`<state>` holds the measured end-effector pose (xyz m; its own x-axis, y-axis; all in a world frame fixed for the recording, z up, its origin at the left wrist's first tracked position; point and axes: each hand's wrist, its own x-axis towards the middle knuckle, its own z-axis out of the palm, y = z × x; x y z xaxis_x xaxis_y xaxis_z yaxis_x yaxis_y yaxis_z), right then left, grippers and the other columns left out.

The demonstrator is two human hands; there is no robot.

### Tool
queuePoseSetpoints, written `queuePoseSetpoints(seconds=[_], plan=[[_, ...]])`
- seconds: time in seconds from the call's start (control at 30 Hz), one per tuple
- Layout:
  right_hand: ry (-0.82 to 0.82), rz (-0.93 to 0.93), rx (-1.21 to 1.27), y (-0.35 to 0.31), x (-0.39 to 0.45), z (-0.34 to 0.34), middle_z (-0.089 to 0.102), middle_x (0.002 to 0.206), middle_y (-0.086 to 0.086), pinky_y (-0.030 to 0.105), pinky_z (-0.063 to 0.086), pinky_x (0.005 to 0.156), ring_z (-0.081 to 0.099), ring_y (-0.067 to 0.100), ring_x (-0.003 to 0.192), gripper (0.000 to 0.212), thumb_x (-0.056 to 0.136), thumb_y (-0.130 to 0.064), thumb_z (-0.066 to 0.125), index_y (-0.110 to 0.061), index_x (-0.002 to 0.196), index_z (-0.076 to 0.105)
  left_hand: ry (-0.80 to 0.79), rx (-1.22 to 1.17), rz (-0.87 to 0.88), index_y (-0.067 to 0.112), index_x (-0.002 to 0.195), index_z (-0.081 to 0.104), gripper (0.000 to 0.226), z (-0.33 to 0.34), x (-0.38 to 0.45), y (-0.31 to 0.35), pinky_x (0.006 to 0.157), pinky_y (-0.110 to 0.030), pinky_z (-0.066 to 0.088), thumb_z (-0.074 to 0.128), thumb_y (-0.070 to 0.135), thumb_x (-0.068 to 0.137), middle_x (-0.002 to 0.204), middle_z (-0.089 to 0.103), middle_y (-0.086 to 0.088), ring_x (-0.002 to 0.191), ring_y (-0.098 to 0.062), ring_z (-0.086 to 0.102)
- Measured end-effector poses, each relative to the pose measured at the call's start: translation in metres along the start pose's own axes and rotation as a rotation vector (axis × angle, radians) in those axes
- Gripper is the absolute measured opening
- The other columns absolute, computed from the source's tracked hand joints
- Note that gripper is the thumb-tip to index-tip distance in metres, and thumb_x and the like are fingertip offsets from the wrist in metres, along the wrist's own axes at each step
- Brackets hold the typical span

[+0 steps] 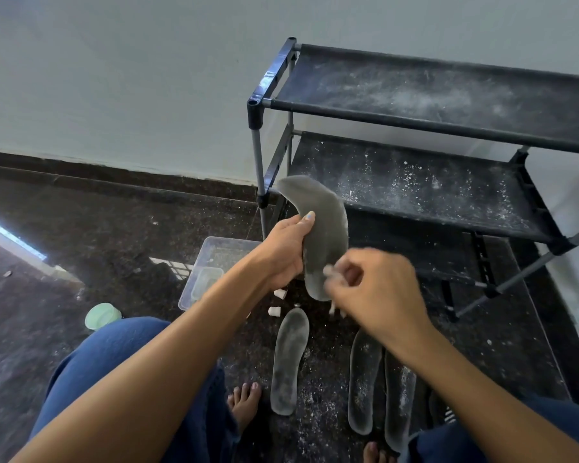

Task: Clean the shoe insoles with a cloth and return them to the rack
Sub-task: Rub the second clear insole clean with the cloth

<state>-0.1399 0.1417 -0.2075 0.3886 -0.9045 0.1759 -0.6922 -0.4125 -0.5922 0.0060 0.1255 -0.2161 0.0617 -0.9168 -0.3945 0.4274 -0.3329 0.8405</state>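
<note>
- On the far left of the floor I see a green round lid or cup [102, 315], and next to it a clear plastic box [214, 259] with a smaller container inside. I cannot tell what they hold.
- My left hand [286, 250] grips the raised insole [321, 235] by its edge, thumb on the front face, in front of the lower left corner of the rack. The insole bends over at the top.
- Two small white pieces [279, 293] lie on the floor just below this hand. What they are, I cannot say.
- One insole on the floor [290, 360] lies between my knees, and it looks dusty, so I judge it is not cleaned.
- My right hand [380, 292] is curled and blurred near the lower end of the raised insole. Something pale shows at the fingertips; it may be the cloth, but I cannot tell for sure, nor if it touches the insole.
- Two more insoles [365, 379] lie side by side under my right forearm, partly hidden.
- The rack [432, 118] on the right has no insole on either shelf I can see. Both are dusty, and its right end is cut off.
- My judgement: the task is at an early stage, one insole being wiped, three waiting, none returned.
</note>
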Motion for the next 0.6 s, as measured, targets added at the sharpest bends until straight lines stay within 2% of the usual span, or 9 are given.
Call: queuePoseSetpoints(seconds=[0.07, 0.13, 0.2, 0.3, 0.37, 0.47, 0.5, 0.57, 0.6], plan=[[0.160, -0.055, 0.055, 0.002, 0.009, -0.008, 0.061, 0.064, -0.008, 0.033, 0.050, 0.056, 0.058, 0.010, 0.055, 0.011, 0.076, -0.032, 0.067, -0.022, 0.070, 0.066, -0.014, 0.020, -0.007, 0.003, 0.117, 0.055, 0.031, 0.001, 0.000, -0.002, 0.083, -0.037, 0.051, 0.033, 0.022, 0.104, 0.104, 0.063, -0.016, 0.086, -0.023, 0.061], [0.223, -0.109, 0.090, 0.005, 0.019, -0.012, 0.060, 0.079, -0.008, 0.031, 0.050, 0.063, 0.058, 0.009, 0.065, 0.005, 0.078, -0.025, 0.069, -0.020, 0.077, 0.069, -0.077, 0.030, -0.027, 0.004, 0.109, 0.059, 0.031, 0.000, -0.001, -0.004, 0.080, -0.037, 0.053, 0.035, 0.022, 0.103, 0.097, 0.065, -0.013, 0.083, -0.022, 0.063], [0.210, -0.148, 0.072, 0.010, 0.025, -0.008, 0.060, 0.090, -0.005, 0.026, 0.049, 0.071, 0.059, 0.010, 0.076, 0.006, 0.081, -0.016, 0.068, -0.016, 0.086, 0.070, -0.157, 0.029, -0.039, 0.009, 0.097, 0.063, 0.029, 0.001, -0.002, -0.005, 0.072, -0.035, 0.055, 0.038, 0.022, 0.102, 0.086, 0.068, -0.009, 0.076, -0.018, 0.066], [0.185, -0.212, 0.037, 0.014, 0.026, 0.002, 0.064, 0.089, 0.001, 0.026, 0.048, 0.073, 0.061, 0.015, 0.080, 0.011, 0.084, -0.009, 0.064, -0.012, 0.092, 0.071, -0.171, -0.010, -0.018, 0.012, 0.089, 0.062, 0.028, 0.005, -0.004, -0.007, 0.064, -0.032, 0.055, 0.039, 0.019, 0.102, 0.075, 0.066, -0.005, 0.067, -0.015, 0.064], [0.146, -0.243, 0.053, 0.012, 0.020, 0.008, 0.064, 0.085, 0.002, 0.029, 0.049, 0.071, 0.061, 0.016, 0.077, 0.010, 0.084, -0.008, 0.063, -0.010, 0.089, 0.071, -0.135, -0.080, 0.004, 0.011, 0.095, 0.060, 0.026, 0.006, -0.003, -0.008, 0.063, -0.030, 0.055, 0.037, 0.018, 0.102, 0.079, 0.067, -0.006, 0.065, -0.014, 0.065], [0.077, -0.245, 0.042, 0.008, 0.006, 0.014, 0.057, 0.074, -0.001, 0.011, 0.034, 0.061, 0.048, 0.008, 0.063, 0.009, 0.082, -0.010, 0.063, -0.009, 0.074, 0.067, -0.063, -0.160, 0.043, 0.008, 0.104, 0.059, 0.025, 0.005, 0.001, -0.007, 0.058, -0.025, 0.057, 0.035, 0.017, 0.103, 0.096, 0.067, -0.011, 0.069, -0.014, 0.068], [0.056, -0.234, 0.056, 0.008, 0.003, 0.016, 0.055, 0.072, -0.002, 0.009, 0.032, 0.058, 0.046, 0.006, 0.060, 0.011, 0.082, -0.011, 0.064, -0.009, 0.072, 0.066, -0.046, -0.177, 0.053, 0.008, 0.106, 0.059, 0.025, 0.005, 0.001, -0.007, 0.058, -0.025, 0.057, 0.035, 0.018, 0.103, 0.101, 0.067, -0.013, 0.073, -0.016, 0.069], [0.046, -0.210, 0.102, 0.007, 0.003, 0.016, 0.057, 0.073, -0.001, 0.011, 0.036, 0.059, 0.050, 0.009, 0.060, 0.013, 0.083, -0.015, 0.064, -0.007, 0.074, 0.067, -0.054, -0.185, 0.051, 0.007, 0.105, 0.059, 0.026, 0.004, 0.001, -0.005, 0.059, -0.025, 0.057, 0.037, 0.021, 0.103, 0.101, 0.068, -0.013, 0.076, -0.017, 0.069], [0.068, -0.204, 0.126, 0.006, 0.005, 0.015, 0.060, 0.076, 0.000, 0.014, 0.039, 0.061, 0.054, 0.010, 0.064, 0.011, 0.084, -0.017, 0.063, -0.008, 0.080, 0.070, -0.082, -0.173, 0.030, 0.005, 0.103, 0.060, 0.029, 0.004, -0.001, -0.004, 0.060, -0.025, 0.057, 0.037, 0.024, 0.102, 0.094, 0.070, -0.013, 0.072, -0.017, 0.069]])
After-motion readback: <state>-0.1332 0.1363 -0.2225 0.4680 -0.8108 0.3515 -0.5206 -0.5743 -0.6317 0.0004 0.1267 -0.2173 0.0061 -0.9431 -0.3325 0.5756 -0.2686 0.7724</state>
